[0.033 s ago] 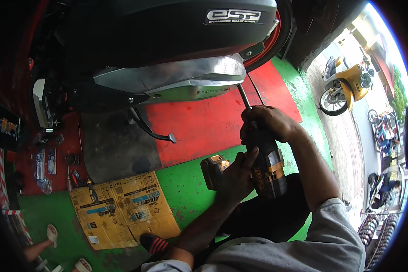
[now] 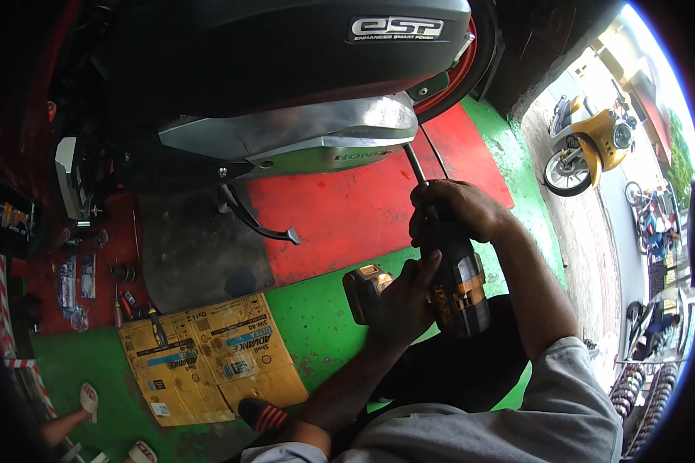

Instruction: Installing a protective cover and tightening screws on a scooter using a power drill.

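A black and yellow cordless power driver (image 2: 463, 289) points up and slightly left, away from my body. My left hand (image 2: 405, 305) is wrapped round its handle, beside the yellow-and-black battery (image 2: 367, 293). Near the tool's nose, my right hand (image 2: 459, 208) grips the front of the body and the base of a long metal extension (image 2: 415, 163). The extension's far end meets the lower rear edge of a scooter's silver engine cover (image 2: 286, 131); whether it sits on a bolt is hidden. Above the cover is the scooter's dark upper housing (image 2: 286, 54).
A side stand (image 2: 259, 222) hangs below the scooter. Flattened cardboard (image 2: 208, 363) with a screwdriver (image 2: 157, 328) lies left on the green floor. Plastic packets (image 2: 68, 282) lie on the red mat. Another person's sandalled foot (image 2: 89, 400) shows lower left; a yellow scooter (image 2: 598, 143) stands outside.
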The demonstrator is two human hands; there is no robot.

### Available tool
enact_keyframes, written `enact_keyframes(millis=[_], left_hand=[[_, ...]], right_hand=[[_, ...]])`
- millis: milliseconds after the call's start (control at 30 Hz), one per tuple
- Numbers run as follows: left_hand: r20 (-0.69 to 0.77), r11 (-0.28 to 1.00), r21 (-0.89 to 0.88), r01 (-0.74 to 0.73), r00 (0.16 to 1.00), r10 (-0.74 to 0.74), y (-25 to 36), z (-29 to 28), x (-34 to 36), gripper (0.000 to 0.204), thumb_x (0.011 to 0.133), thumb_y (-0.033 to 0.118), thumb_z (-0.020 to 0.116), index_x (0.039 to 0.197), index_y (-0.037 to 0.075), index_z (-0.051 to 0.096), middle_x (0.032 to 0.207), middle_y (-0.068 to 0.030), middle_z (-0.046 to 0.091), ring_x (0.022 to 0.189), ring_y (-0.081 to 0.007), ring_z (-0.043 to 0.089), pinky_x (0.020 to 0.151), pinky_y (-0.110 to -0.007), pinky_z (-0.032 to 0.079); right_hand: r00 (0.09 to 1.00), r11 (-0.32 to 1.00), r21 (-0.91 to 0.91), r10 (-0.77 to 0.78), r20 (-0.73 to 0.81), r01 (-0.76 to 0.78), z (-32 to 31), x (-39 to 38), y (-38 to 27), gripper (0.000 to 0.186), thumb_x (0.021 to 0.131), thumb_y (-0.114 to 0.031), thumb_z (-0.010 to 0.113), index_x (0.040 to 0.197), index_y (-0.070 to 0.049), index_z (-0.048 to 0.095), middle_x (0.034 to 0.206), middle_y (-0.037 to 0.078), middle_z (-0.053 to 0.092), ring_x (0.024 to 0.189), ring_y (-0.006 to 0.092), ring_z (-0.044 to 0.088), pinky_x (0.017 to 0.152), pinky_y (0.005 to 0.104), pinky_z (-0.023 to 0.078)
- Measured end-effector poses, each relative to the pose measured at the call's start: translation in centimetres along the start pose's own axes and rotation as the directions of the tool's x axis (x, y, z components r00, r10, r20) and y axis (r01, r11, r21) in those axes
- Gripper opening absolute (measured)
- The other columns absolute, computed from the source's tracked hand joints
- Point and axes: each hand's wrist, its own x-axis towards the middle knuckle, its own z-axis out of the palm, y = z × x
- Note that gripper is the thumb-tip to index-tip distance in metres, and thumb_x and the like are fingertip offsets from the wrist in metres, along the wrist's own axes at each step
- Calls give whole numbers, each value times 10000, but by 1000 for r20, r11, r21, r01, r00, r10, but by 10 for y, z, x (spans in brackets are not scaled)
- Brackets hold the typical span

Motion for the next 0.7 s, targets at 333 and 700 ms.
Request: enact_keyframes(millis=[333, 700], left_hand=[[-94, 995, -102, -11, 996, 1, 0, 11, 11, 860, 791, 103, 797, 1554, 101, 398, 1023, -157, 600, 785, -310, 687, 617, -396, 567], [-197, 989, -137, -47, 980, 19, -6, 16, 16, 902, 787, 158, 838, 1568, 112, 387, 1061, -150, 624, 779, -284, 698, 628, -381, 574]], right_hand=[[999, 985, 171, -26, -25, 29, 1, 2, -4, 382, 1067, -349, 446, 1191, -7, 567, 940, 187, 707, 848, 306, 743, 766, 389, 605], [999, 987, 154, -30, -42, 36, 1, 4, -9, 400, 1065, -348, 451, 1216, 3, 568, 932, 170, 695, 844, 309, 746, 767, 381, 601]])
